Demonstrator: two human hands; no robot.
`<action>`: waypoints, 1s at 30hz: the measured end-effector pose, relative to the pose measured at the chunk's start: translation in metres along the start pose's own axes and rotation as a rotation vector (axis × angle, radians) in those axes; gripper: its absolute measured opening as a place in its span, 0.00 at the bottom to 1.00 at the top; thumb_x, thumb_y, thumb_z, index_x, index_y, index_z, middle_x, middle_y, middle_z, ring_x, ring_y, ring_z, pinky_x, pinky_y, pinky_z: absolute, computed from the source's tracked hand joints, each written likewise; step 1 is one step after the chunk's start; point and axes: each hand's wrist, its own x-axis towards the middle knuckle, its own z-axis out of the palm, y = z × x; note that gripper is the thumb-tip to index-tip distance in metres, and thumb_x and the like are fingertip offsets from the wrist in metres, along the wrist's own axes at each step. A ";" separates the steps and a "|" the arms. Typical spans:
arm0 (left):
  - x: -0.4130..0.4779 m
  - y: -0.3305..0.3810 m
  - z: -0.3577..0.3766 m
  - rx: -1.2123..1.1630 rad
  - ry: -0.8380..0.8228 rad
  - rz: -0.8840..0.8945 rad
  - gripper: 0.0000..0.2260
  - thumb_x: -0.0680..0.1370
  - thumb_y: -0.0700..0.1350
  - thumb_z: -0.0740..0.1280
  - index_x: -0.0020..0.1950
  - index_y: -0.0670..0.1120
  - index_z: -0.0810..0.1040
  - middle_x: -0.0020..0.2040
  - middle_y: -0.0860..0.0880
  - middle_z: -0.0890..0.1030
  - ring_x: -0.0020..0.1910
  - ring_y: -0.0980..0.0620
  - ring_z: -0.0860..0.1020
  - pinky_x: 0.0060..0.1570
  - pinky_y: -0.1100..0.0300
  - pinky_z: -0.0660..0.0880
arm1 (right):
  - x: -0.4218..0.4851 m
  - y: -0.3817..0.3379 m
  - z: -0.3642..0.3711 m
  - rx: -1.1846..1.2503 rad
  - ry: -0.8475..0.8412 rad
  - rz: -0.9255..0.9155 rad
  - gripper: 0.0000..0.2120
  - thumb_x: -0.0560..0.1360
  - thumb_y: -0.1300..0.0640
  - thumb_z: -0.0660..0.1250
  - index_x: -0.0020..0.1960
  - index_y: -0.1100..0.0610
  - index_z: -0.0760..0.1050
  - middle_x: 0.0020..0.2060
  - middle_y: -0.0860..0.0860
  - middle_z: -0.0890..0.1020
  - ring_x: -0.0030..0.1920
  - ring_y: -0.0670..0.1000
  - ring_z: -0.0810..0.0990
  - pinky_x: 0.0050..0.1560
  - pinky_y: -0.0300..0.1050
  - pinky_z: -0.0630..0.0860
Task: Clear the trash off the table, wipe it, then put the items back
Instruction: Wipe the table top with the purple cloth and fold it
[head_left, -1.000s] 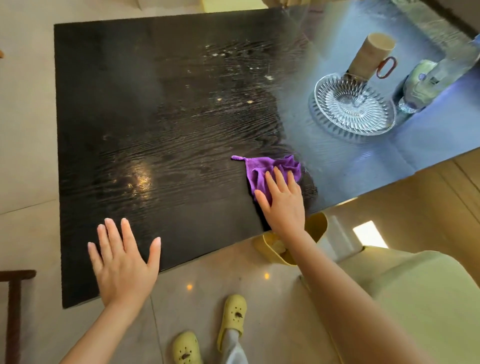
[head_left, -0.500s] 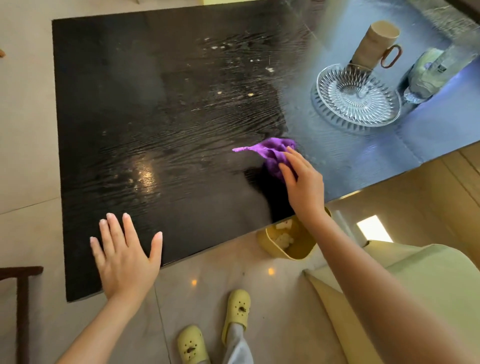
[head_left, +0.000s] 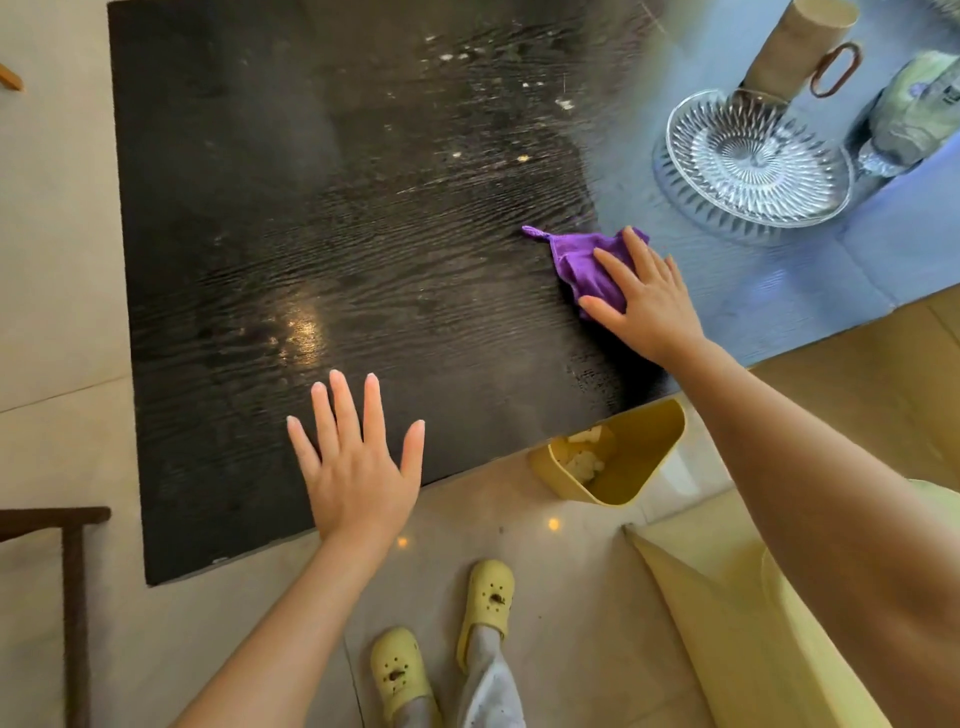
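The right grip (head_left: 647, 306), fingers straight, presses the purple cloth (head_left: 576, 260) onto the desk (head_left: 260, 208); the left grip (head_left: 358, 467) is spread wide, empty, at the near edge. Trash sits in the bin (head_left: 652, 447); crumbs (head_left: 563, 104) dot the far side, so wiping looks about half done.

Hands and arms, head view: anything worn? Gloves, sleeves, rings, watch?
Left hand and right hand are bare: no gloves, rings or nail colour visible. No watch or band on either wrist. Left forearm and right forearm are unsleeved to the frame edge. Pale yellow-green fabric shows by the right upper arm; cannot tell whether it is a sleeve.
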 end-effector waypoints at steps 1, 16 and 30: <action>0.000 -0.002 0.001 0.009 0.003 0.006 0.32 0.77 0.63 0.42 0.77 0.46 0.52 0.77 0.39 0.54 0.77 0.41 0.51 0.73 0.39 0.46 | 0.000 0.001 0.000 0.011 0.006 0.005 0.29 0.75 0.38 0.58 0.74 0.47 0.61 0.77 0.55 0.54 0.76 0.56 0.55 0.76 0.56 0.49; 0.001 -0.001 0.003 -0.020 -0.029 0.024 0.32 0.78 0.62 0.45 0.76 0.44 0.54 0.76 0.37 0.56 0.76 0.38 0.52 0.72 0.36 0.47 | -0.108 -0.098 0.025 0.219 0.179 0.155 0.19 0.77 0.51 0.62 0.67 0.54 0.74 0.70 0.54 0.71 0.73 0.56 0.66 0.73 0.52 0.61; 0.022 0.000 -0.028 -0.484 0.005 0.006 0.24 0.80 0.50 0.56 0.75 0.45 0.59 0.76 0.42 0.61 0.77 0.44 0.53 0.73 0.44 0.42 | -0.108 -0.150 -0.003 0.250 0.017 0.060 0.25 0.78 0.50 0.57 0.74 0.52 0.61 0.73 0.52 0.66 0.68 0.57 0.67 0.65 0.54 0.65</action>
